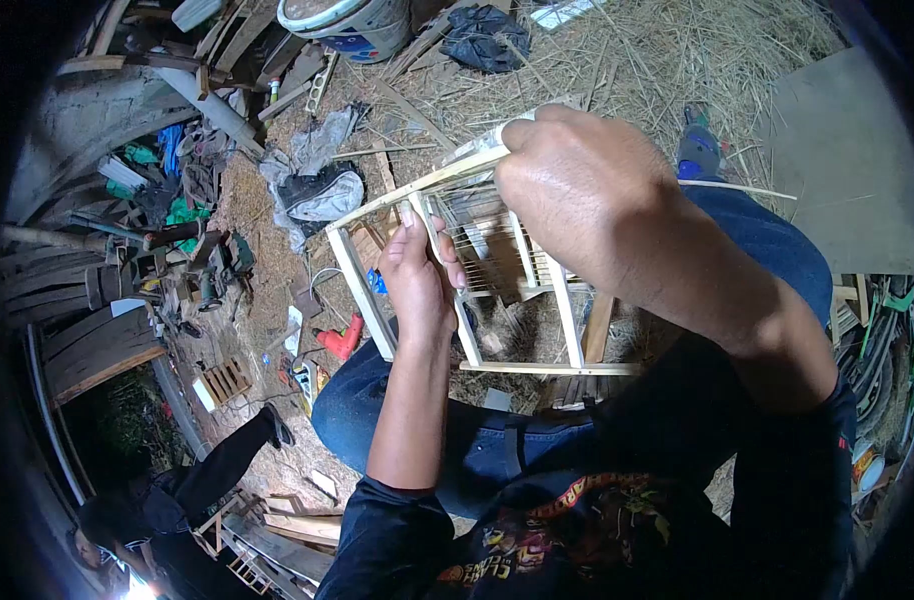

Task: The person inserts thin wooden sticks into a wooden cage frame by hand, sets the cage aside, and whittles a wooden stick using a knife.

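Right hand [587, 185] is curling against the top rail [377, 204]; I'm unable to tell what it's gripping. Left hand [417, 285] is pinching a thin upright [467, 335], the wooden frame [360, 285] sitting between the knees [352, 410]. Uneven pressure, I'm judging, could be cracking that strip.

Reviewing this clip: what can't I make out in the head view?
- Right fingertips and whatever they grip: hidden behind the back of the right hand.
- Part of the wooden frame: covered by the same hand.
- Inside of the bucket: cut off by the top edge.
- What the other person is doing: lost in shadow and glare.
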A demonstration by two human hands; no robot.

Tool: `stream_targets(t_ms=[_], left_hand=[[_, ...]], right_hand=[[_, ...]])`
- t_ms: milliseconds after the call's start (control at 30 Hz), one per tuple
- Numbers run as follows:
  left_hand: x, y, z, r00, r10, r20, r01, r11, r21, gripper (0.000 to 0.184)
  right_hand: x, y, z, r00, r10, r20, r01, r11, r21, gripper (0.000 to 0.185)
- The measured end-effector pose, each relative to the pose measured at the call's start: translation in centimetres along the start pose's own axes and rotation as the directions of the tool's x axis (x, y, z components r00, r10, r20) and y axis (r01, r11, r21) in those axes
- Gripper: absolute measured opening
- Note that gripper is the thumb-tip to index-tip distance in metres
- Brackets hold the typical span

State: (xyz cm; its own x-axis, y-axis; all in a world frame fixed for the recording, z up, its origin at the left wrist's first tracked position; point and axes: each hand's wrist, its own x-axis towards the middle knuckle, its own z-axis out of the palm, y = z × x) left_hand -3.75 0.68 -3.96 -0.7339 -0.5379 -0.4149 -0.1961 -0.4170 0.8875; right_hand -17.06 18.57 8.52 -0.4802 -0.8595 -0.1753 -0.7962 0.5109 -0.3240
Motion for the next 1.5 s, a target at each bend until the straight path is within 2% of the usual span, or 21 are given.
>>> stream_targets(t_ms=[400,700,767,900,967,1100,1500], left_hand=[[-0.27,0.17,0.39,1.0,0.006,-0.011,-0.006,1.0,0.007,0.034],[-0.35,0.38,0.72,0.999,-0.008,-0.032,0.009,0.999,0.039,0.033],[-0.33,0.38,0.71,1.0,-0.008,-0.028,0.009,1.0,0.023,0.033],[-0.37,0.32,0.65,1.0,0.001,-0.021,-0.001,1.0,0.018,0.033],[-0.51,0.48,0.87,0.997,-0.018,-0.068,0.021,0.999,0.042,0.032],[-0.26,0.12,0.53,0.999,-0.018,-0.046,0.018,1.0,0.006,0.032],[-0.33,0.24,0.6,1.0,-0.004,-0.03,0.005,1.0,0.019,0.034]], right_hand=[[0.03,0.23,0.43,0.998,-0.009,-0.069,0.011,1.0,0.022,0.011],[0.19,0.31,0.36,0.999,-0.006,-0.04,0.006,1.0,0.007,0.011],[0.43,0.31,0.25,0.999,0.013,0.037,-0.014,1.0,0.028,0.011],[0.3,0.32,0.42,1.0,0.009,-0.009,-0.009,0.999,0.038,0.012],[0.34,0.35,0.6,0.999,0.024,-0.022,-0.023,0.999,0.035,0.013],[0.38,0.4,0.15,0.999,0.036,0.027,-0.038,0.997,0.062,0.013],[-0.01,0.68,0.64,0.994,-0.011,-0.106,0.021,0.996,0.092,0.01]])
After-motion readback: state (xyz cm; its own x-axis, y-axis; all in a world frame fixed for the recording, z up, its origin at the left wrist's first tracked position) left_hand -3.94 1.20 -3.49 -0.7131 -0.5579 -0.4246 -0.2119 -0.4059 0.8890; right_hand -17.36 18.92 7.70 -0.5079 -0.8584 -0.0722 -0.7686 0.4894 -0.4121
